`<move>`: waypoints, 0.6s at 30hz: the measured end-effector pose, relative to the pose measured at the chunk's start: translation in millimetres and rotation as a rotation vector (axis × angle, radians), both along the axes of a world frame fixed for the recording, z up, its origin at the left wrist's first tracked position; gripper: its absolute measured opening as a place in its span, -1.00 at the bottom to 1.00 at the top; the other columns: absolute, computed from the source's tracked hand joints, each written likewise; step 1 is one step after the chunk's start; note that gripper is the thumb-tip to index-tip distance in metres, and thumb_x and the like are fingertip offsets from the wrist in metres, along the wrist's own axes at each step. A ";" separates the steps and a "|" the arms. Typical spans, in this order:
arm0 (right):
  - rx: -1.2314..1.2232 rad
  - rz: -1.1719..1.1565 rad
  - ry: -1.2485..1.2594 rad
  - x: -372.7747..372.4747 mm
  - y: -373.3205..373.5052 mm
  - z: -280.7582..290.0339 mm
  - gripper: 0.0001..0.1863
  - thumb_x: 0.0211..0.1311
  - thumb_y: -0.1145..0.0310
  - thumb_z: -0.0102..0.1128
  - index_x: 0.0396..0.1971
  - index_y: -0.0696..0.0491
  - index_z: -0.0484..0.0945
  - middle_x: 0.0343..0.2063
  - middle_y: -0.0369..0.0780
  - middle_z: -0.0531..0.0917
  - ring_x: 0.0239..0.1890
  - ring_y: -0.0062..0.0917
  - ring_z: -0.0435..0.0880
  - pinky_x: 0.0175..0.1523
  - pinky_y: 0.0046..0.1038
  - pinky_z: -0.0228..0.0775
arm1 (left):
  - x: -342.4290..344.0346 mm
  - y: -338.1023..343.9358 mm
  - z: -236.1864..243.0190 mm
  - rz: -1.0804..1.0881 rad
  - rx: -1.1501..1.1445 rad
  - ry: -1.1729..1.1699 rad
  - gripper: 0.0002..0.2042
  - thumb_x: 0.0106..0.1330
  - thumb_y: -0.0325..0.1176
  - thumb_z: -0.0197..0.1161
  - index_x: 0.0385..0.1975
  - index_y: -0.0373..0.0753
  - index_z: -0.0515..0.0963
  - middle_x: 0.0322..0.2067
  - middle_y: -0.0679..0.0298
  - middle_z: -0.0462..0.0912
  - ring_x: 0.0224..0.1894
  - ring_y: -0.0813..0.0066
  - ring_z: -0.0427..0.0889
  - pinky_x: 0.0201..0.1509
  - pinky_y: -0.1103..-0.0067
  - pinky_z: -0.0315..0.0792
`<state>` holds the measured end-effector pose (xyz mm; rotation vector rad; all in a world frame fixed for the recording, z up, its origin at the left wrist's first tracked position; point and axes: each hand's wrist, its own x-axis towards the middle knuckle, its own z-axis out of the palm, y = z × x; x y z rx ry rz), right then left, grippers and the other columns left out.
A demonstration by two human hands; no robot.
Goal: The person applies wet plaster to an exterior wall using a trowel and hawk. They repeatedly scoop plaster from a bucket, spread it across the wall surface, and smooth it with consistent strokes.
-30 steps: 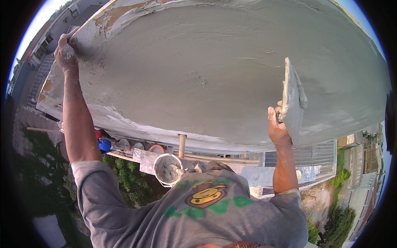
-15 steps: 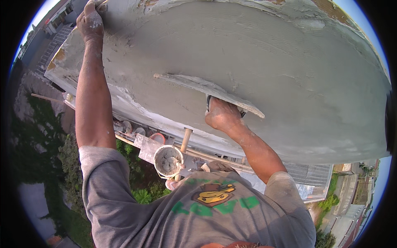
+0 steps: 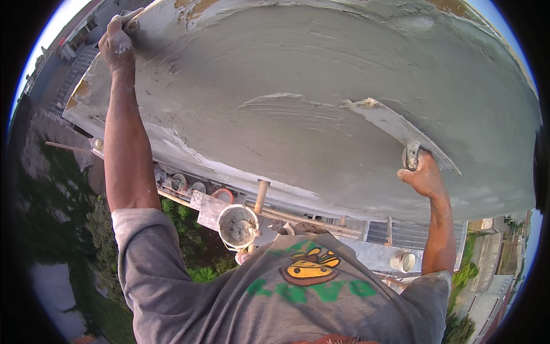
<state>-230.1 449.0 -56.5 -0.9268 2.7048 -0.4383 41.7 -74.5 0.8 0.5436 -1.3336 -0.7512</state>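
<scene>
A wide wall face [image 3: 258, 132] coated in wet grey plaster spreads before me. On its right side, my right hand [image 3: 427, 175] grips the handle of a plastering trowel [image 3: 404, 132]. The trowel's long flat blade slants down to the right against the surface, with a lump of plaster at its upper end. Curved ridges of plaster lie to its left. Up at the wall's left edge, my left hand [image 3: 117, 46] is closed round a cement-smeared hand tool [image 3: 133, 26]. Its rounded end shows; the rest is mostly hidden, so its kind is unclear.
Below the wall, a bucket of mortar [image 3: 238, 226] stands by a board [image 3: 205, 207] and wooden poles [image 3: 261, 196]. A smaller white bucket [image 3: 403, 261] sits to the right. Plants [image 3: 200, 274] and ground lie far below.
My right hand has carried the trowel rightward across the plaster, and the blade now tilts more steeply. Fresh ridges show where it was. My left hand stays at the left edge.
</scene>
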 end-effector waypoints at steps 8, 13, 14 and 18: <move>-0.970 0.090 -0.252 74.2 -27.3 -50.7 -0.72 0.06 0.72 0.19 -0.38 0.07 0.31 -0.43 -0.35 0.37 -0.49 -0.79 0.34 -0.39 -0.69 0.23 | 2.1 2.0 0.0 0.027 0.009 -0.002 -0.62 0.24 -0.16 0.00 -0.33 -0.26 0.74 -0.45 0.35 0.65 -0.38 0.56 0.51 -0.14 0.63 0.37; -0.850 0.444 0.009 143.3 -168.2 -149.0 -0.79 -0.02 0.44 0.33 -0.36 0.05 0.50 -0.49 -0.19 0.53 -0.42 -0.39 0.57 -0.30 -0.36 0.39 | -8.6 -5.0 -1.9 0.036 0.024 -0.006 -0.61 0.23 -0.16 0.00 -0.33 -0.28 0.73 -0.45 0.35 0.65 -0.38 0.56 0.49 -0.12 0.63 0.35; -0.788 0.422 -0.049 160.3 -195.6 -159.6 -0.76 -0.03 0.39 0.32 -0.33 0.06 0.51 -0.47 -0.14 0.55 -0.42 -0.26 0.59 -0.28 -0.29 0.42 | -2.0 -9.5 -1.6 0.056 0.009 -0.006 -0.61 0.23 -0.16 0.00 -0.33 -0.28 0.73 -0.46 0.35 0.65 -0.38 0.56 0.48 -0.13 0.63 0.35; -0.726 0.286 0.145 176.2 -265.8 -178.3 -0.77 -0.03 0.39 0.24 -0.31 0.08 0.52 -0.45 -0.12 0.59 -0.38 -0.18 0.62 -0.26 -0.20 0.43 | -7.7 0.5 -1.1 0.057 -0.028 -0.036 -0.60 0.23 -0.16 -0.01 -0.32 -0.28 0.73 -0.48 0.36 0.64 -0.39 0.56 0.47 -0.14 0.63 0.34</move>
